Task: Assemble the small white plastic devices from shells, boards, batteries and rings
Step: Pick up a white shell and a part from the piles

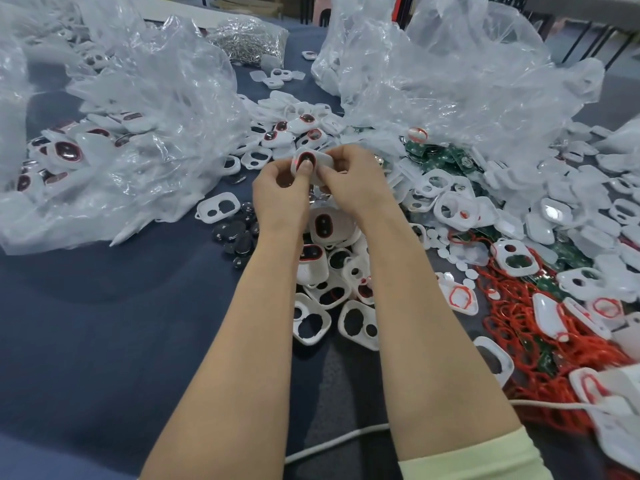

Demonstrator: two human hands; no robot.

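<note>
Above the table (104,323), left hand (280,188) and right hand (353,181) pinch a white device (313,161); uneven thumb pressure might, seemingly, pop its shells apart.

head view | worn on the person's head | faces forward and down | close over table (104,341) and forearms

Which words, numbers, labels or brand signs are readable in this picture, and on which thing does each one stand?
No text can be read.
The green boards carry small white marks, too blurred to read.
The white shell that the left hand and the right hand hold shows no print.
</note>
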